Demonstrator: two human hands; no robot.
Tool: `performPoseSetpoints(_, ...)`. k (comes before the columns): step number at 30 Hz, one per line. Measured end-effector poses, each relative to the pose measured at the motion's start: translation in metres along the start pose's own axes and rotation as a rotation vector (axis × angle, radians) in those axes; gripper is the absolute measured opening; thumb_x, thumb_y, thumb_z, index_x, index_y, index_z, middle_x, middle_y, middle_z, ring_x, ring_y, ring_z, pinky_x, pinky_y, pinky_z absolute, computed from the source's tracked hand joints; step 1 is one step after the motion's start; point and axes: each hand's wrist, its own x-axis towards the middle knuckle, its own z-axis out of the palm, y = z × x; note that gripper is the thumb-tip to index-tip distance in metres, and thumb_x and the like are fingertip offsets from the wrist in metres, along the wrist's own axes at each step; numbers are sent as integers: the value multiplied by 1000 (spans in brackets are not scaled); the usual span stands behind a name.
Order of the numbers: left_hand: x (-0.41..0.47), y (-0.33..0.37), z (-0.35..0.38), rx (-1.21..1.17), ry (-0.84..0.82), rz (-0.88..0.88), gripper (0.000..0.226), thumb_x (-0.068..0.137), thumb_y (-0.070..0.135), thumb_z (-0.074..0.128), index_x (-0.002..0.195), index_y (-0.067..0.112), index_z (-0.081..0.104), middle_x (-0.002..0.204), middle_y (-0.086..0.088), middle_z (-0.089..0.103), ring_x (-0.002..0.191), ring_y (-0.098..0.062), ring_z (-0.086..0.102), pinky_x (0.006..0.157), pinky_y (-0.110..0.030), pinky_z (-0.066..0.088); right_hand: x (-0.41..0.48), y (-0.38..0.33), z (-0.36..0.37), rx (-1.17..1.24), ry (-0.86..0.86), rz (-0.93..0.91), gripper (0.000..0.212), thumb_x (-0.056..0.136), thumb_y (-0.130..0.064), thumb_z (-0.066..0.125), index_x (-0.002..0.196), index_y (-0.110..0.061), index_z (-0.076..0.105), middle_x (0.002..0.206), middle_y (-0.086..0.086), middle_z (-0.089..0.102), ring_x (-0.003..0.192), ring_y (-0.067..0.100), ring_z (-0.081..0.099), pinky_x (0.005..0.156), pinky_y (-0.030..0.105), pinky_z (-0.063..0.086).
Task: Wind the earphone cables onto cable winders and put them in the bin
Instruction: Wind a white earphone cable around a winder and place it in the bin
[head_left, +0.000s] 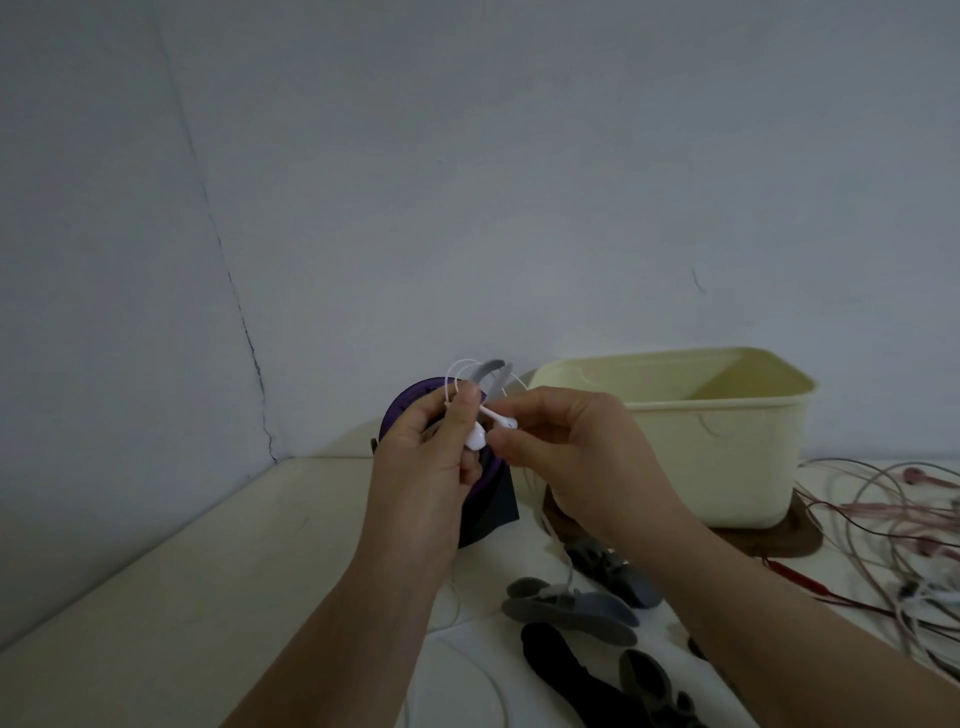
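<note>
Spare winders (571, 610) lie on worktop (208, 571); left hand (431, 457) grips grey winder (491, 371) and white cable (457, 371); right hand (576, 457) pinches earbud (506, 422).

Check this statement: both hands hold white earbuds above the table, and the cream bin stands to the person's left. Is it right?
No. The head view shows the cream bin on the person's right, not left. The left hand and right hand do hold the white earbuds above the table.
</note>
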Motion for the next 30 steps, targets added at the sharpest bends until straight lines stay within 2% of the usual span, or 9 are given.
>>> performPoseSetpoints(3, 0, -1, -2, 55, -30, 27, 54, 62, 56, 68, 95, 13, 69, 85, -12, 64, 57, -5, 42, 51, -18, 39, -1, -3, -3, -73, -14, -58, 19, 85, -11, 67, 101, -17, 75, 87, -8, 75, 79, -2, 68, 72, 9, 49)
performPoseSetpoints(6, 0, -1, -1, 16, -12, 24, 51, 63, 52, 68, 95, 13, 69, 77, -6, 60, 57, -5, 42, 52, -18, 39, -2, -3, -1, -91, -32, -68, 21, 89, -14, 64, 107, -18, 74, 88, -8, 74, 79, -1, 67, 74, 10, 49)
performPoseSetpoints(9, 1, 1, -2, -21, 9, 44, 44, 65, 50, 66, 92, 17, 70, 78, -10, 51, 60, -11, 42, 61, -25, 39, -1, -4, 3, 68, -64, 2, 22, 93, -13, 57, 109, -19, 71, 84, -4, 73, 76, 5, 66, 79, 21, 55)
performPoseSetpoints(11, 0, 1, -1, -29, 1, 50, 40, 69, 49, 65, 92, 17, 71, 83, -11, 53, 69, -20, 44, 68, -32, 41, -1, -3, 6, 276, -60, 114, 20, 93, -8, 57, 107, -13, 71, 81, 1, 73, 71, 7, 66, 74, 20, 56)
performPoseSetpoints(15, -2, 3, 2, 14, -19, 77, 38, 70, 48, 62, 88, 16, 69, 66, -2, 47, 55, -7, 38, 52, -19, 36, 1, -5, 8, 576, 8, 304, 10, 84, -3, 65, 94, -4, 67, 82, 12, 73, 69, 14, 67, 68, 20, 56)
performPoseSetpoints(20, -4, 3, 5, 21, -20, 79, 53, 73, 42, 59, 111, 5, 64, 60, 10, 56, 49, 0, 48, 48, -12, 39, 2, -8, 7, 617, 56, 323, 11, 79, -4, 69, 90, -5, 65, 86, 13, 74, 73, 17, 70, 66, 20, 54)
performPoseSetpoints(24, -4, 4, 7, 17, 13, 114, 52, 72, 46, 59, 110, 12, 65, 78, 3, 71, 69, -6, 67, 57, -17, 51, -1, -11, 12, 663, 18, 364, 26, 79, -7, 71, 102, -1, 62, 80, 11, 72, 65, 15, 67, 62, 20, 54)
performPoseSetpoints(28, -5, 5, 8, -10, 60, 103, 52, 73, 43, 59, 111, 9, 64, 84, -2, 72, 83, -18, 69, 66, -25, 57, -3, -12, 16, 667, 7, 358, 27, 78, -1, 72, 103, 1, 62, 83, 15, 72, 68, 18, 69, 61, 20, 54)
performPoseSetpoints(30, -6, 4, 9, 11, 70, 88, 42, 79, 41, 59, 108, 13, 66, 90, -3, 73, 87, -18, 70, 69, -27, 55, -3, -12, 15, 576, 48, 314, 27, 78, 0, 72, 102, 0, 62, 82, 14, 73, 70, 17, 70, 64, 20, 55)
